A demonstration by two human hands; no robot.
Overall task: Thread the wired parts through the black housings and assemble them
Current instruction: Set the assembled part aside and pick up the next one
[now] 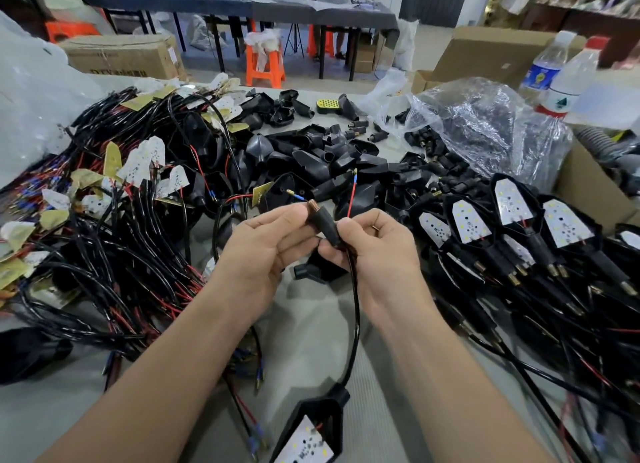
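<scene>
**Both hands on a black stem over the middle of the worktop**

The left hand [270, 244] curls its fingers round the upper part of a black stem [323, 221], just below its brass-threaded tip. The right hand [375, 251] pinches the stem's lower end between thumb and fingertips. A thin red wire [350, 199] rises from beside the right fingertips.

A black cable [355, 324] drops from the stem toward the near edge of the worktop [304, 351]. There it enters a black housing [318, 407] that holds a white LED board [308, 445].

A tangled heap of wired boards [121, 220] covers the left side. Empty housings [311, 154] are piled in the middle, toward the far edge. Along the right edge lie finished units [512, 227], boards facing up. Behind them sits a clear plastic bag [485, 123] with small black parts. Two water bottles [561, 78] stand near the far right corner.
</scene>
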